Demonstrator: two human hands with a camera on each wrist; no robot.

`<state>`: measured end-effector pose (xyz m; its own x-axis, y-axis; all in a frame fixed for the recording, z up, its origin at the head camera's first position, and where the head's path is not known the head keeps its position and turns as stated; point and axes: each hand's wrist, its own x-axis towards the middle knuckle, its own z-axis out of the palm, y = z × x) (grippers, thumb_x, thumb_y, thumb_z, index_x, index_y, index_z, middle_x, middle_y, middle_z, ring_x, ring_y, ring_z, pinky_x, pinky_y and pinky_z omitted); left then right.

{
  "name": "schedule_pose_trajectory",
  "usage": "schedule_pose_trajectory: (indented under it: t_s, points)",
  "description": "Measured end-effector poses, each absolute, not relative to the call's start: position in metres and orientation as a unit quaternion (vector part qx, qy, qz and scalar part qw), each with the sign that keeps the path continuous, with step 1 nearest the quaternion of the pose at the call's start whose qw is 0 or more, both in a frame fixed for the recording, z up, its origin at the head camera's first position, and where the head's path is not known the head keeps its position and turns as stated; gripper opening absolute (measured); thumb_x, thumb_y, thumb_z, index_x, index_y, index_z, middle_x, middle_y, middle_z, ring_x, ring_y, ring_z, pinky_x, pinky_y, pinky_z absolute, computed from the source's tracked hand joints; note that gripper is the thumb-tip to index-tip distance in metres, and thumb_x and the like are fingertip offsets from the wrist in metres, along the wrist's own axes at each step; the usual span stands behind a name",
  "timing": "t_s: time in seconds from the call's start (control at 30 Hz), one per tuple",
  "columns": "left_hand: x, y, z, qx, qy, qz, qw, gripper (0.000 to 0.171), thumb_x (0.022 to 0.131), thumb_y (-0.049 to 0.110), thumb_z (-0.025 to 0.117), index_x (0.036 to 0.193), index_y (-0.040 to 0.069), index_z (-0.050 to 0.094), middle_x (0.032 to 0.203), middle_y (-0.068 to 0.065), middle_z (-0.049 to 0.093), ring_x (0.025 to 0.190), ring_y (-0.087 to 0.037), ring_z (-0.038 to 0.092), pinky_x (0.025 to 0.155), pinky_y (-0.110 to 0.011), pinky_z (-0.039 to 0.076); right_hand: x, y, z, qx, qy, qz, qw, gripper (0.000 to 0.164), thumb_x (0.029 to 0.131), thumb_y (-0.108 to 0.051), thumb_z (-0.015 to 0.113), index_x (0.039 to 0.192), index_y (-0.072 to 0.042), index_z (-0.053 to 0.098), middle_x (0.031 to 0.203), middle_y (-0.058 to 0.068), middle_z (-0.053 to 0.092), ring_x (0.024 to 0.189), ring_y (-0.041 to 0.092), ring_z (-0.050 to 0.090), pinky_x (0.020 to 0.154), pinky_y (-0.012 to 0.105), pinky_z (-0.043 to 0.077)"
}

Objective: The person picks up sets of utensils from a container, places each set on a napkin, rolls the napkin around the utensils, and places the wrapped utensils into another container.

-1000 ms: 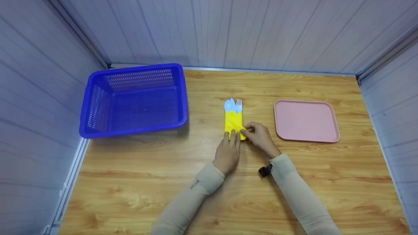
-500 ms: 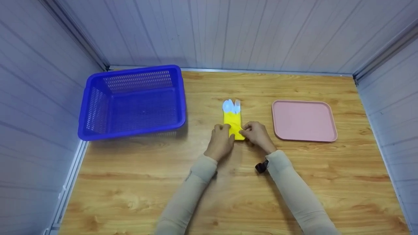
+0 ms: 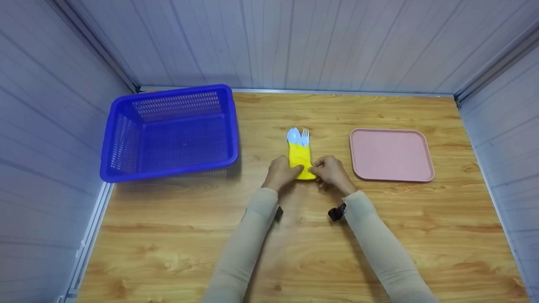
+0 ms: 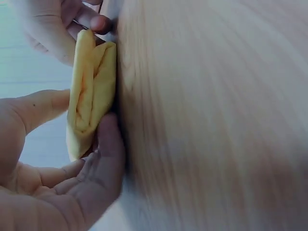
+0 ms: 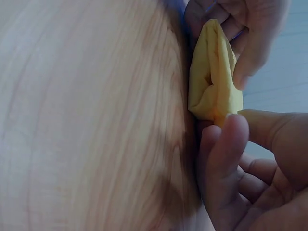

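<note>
A folded yellow cloth napkin (image 3: 300, 155) lies on the table, wrapped round pale cutlery. Out of its far end stick a spoon (image 3: 293, 135) and a fork (image 3: 305, 138), with another piece partly hidden between them. My left hand (image 3: 281, 171) pinches the napkin's near left side, thumb on top and fingers beneath, as the left wrist view shows. At the near right corner, my right hand (image 3: 332, 171) pinches the cloth between thumb and fingers. Seen end-on in both wrist views, the napkin (image 4: 94, 91) shows several folded layers.
A blue perforated plastic basket (image 3: 233, 126) stands at the back left. To the right lies a pink rectangular tray (image 3: 391, 155). Panelled walls (image 3: 269, 46) enclose the wooden table (image 3: 303, 252) at the back and sides.
My left hand has gone from lying with straight fingers on the napkin to gripping its left side, thumb on top. My right hand stays at the right corner.
</note>
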<state>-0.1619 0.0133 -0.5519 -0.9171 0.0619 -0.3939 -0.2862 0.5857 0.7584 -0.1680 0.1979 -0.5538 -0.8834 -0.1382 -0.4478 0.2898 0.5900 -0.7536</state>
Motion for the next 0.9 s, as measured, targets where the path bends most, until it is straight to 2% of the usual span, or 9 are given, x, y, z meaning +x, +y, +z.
schedule_pose_trajectory:
  t_s: [0.3,0.6,0.77,0.9]
  points:
    - [-0.161,0.013,-0.559,-0.076,0.826,0.523,0.196,0.031,0.087,0.032,0.076,0.093,0.003,0.068,0.075,0.000,0.056,0.065,-0.012,0.049,0.055,-0.024,0.040,-0.170,0.206,-0.551,0.069,0.831,-0.475,0.283,0.023,0.096,-0.018,0.068,0.105,0.003,0.069,0.072,0.011,0.065,0.053,0.015,0.062,0.050,0.029,0.056]
    - [-0.148,0.006,-0.567,-0.101,0.741,0.625,0.225,0.021,0.089,0.021,0.072,0.097,0.002,0.072,0.081,-0.004,0.065,0.068,-0.014,0.054,0.061,-0.026,0.047,-0.158,0.210,-0.556,0.071,0.765,-0.564,0.301,0.026,0.095,-0.015,0.070,0.110,0.006,0.068,0.074,0.011,0.064,0.057,0.015,0.062,0.051,0.027,0.056]
    - [-0.143,0.000,-0.573,-0.113,0.663,0.696,0.252,0.027,0.091,0.016,0.071,0.109,-0.003,0.069,0.093,-0.009,0.069,0.080,-0.016,0.065,0.072,-0.027,0.055,-0.148,0.212,-0.561,0.044,0.740,-0.607,0.285,0.028,0.096,-0.017,0.069,0.110,0.007,0.066,0.079,0.012,0.065,0.060,0.018,0.064,0.054,0.031,0.058]
    - [-0.134,-0.004,-0.569,-0.111,0.590,0.755,0.262,0.039,0.093,0.012,0.068,0.125,-0.008,0.060,0.107,-0.015,0.070,0.096,-0.025,0.070,0.083,-0.034,0.057,-0.138,0.211,-0.558,0.001,0.735,-0.628,0.256,0.029,0.096,-0.018,0.069,0.110,0.007,0.065,0.084,0.013,0.067,0.065,0.022,0.066,0.060,0.036,0.059]
